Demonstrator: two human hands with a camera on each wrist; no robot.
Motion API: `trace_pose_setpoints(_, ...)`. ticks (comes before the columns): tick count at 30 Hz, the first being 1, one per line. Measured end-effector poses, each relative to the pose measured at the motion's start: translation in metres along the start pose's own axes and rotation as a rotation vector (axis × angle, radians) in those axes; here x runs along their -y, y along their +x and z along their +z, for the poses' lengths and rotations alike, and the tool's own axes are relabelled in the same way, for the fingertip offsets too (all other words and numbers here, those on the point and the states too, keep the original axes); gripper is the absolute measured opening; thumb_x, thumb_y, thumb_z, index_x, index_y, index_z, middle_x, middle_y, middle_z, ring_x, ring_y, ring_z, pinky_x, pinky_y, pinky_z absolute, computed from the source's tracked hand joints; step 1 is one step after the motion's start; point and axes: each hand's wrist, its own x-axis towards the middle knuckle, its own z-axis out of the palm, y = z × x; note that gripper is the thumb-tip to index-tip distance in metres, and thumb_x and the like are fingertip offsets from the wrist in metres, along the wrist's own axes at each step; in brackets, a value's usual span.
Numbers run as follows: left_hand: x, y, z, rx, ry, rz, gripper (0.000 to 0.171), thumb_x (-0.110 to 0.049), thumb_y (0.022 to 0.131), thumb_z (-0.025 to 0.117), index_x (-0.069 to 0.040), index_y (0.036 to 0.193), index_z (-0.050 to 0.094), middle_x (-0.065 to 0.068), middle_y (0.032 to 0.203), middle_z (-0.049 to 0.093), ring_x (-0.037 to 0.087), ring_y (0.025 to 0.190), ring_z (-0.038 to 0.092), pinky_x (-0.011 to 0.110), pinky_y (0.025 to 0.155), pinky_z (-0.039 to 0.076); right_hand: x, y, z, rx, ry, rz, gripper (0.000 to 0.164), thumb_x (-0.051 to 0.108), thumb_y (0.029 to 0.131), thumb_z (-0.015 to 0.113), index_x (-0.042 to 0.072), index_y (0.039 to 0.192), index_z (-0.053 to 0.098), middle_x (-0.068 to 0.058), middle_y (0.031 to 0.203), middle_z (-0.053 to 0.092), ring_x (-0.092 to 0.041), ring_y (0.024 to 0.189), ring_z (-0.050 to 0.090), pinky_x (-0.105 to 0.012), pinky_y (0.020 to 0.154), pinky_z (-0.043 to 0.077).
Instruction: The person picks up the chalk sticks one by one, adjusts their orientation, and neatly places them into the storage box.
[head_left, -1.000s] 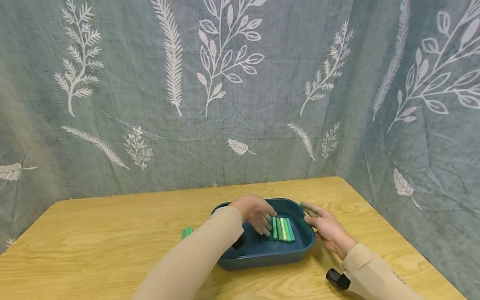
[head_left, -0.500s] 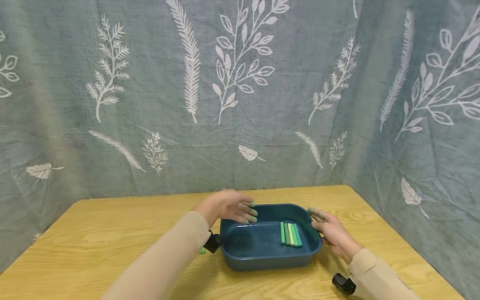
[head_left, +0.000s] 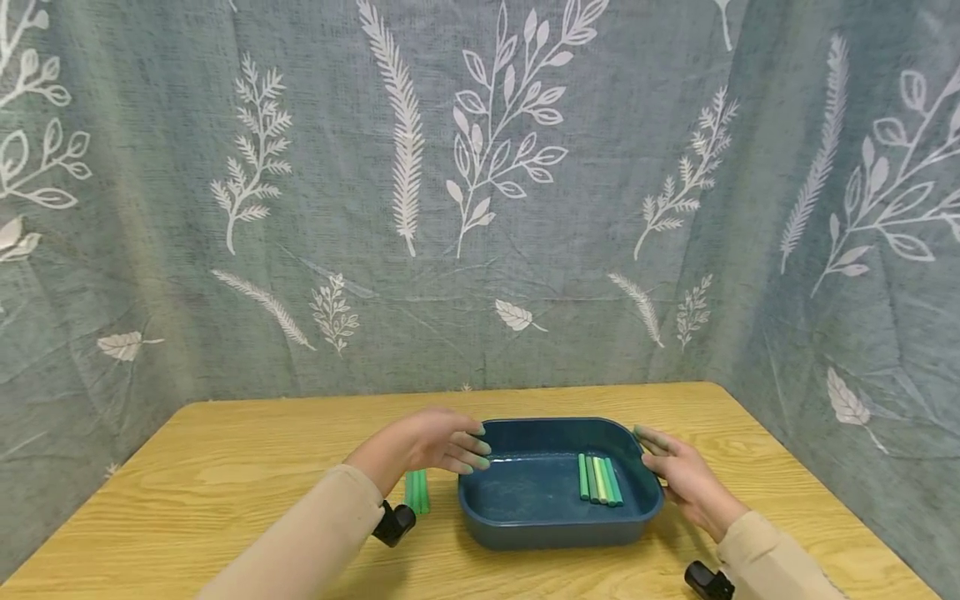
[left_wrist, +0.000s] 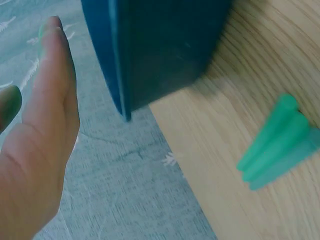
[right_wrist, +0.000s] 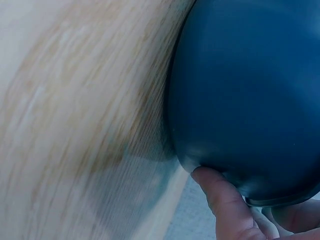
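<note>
A dark blue plastic tub (head_left: 558, 534) stands on the table. Several chalk sticks (head_left: 601, 481) in greens and pale yellow-green lie side by side in its right part. My left hand (head_left: 431, 442) hovers by the tub's left end, fingers extended and holding nothing, their tips stained green. Below that hand, three green chalk sticks (left_wrist: 277, 145) lie together on the wood. At the other end my right hand (head_left: 690, 479) grips the tub's rim, its thumb at the edge and a finger (right_wrist: 220, 192) against the outer wall.
The wooden table (head_left: 285, 450) extends left of the tub, and its far edge runs close to a grey-green curtain (head_left: 420, 333) with white leaf patterns. Another curtain side hangs along the right. Black wrist cameras (head_left: 395, 523) sit under the forearms.
My left hand has come out of the tub, away from the chalk inside, and moved left past the rim. The right hand stays at the tub's right end. The head view has turned left.
</note>
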Motion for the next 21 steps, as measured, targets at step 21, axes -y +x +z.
trace_pose_setpoints(21, 0.037, -0.029, -0.038, -0.077, -0.014, 0.006, 0.049, -0.014, 0.104, 0.044, 0.016, 0.141, 0.033, 0.024, 0.115, 0.061, 0.021, 0.087, 0.067, 0.023, 0.067, 0.056, 0.004, 0.001, 0.001, 0.024, 0.010, 0.025, 0.054, 0.000, 0.103, 0.035, -0.006, 0.152, 0.015, -0.029, 0.156, 0.009, -0.052, 0.138, 0.018, -0.035, 0.078, 0.055)
